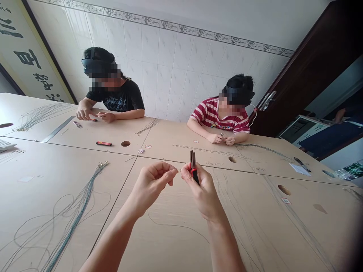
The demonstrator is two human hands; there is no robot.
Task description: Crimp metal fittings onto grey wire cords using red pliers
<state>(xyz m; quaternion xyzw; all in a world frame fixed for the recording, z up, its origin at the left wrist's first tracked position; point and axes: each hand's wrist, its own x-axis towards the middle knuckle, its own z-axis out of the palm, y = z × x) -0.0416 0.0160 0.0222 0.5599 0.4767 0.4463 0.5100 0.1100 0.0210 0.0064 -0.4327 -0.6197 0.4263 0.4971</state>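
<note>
My right hand [200, 189] is wrapped around pliers [193, 164] with red and black handles, their dark jaws pointing up. Its thumb and index finger also meet at a tiny yellowish piece [179, 171], too small to name. From the other side my left hand [154, 185] pinches at the same spot, fingertips closed; what lies between them is mostly hidden. A thin cord [176, 224] curves over the table below my hands. To the left lies a bundle of grey-green cords [82, 206] with small metal ends gathered at the top.
Across the table [119, 200] sit two people, one in a black shirt [121, 96], one in a striped shirt [218, 113], both handling small things. A red-black box [103, 144], a metal ruler [59, 128], more cords [42, 115] and round table holes [125, 144] lie around.
</note>
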